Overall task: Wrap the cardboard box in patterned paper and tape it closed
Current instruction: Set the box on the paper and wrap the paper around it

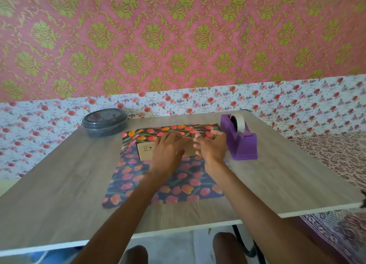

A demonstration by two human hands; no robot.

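The brown cardboard box [145, 152] sits mid-table on dark tulip-patterned paper [178, 186], whose far flap is folded over its top. The left hand [168, 149] presses that flap, fingers straight and apart. The right hand [213, 147], fingers spread and blurred, hovers beside a purple plastic tape dispenser [240, 143] on the grey wooden table [59, 184].

I see box [146, 152] mid-frame on paper [164, 184], far flap folded over its top; both hands [168, 149] [213, 147] on it. Tape dispenser [238, 140] right of box, lidded container [105, 122] upper left, all on table [59, 184]
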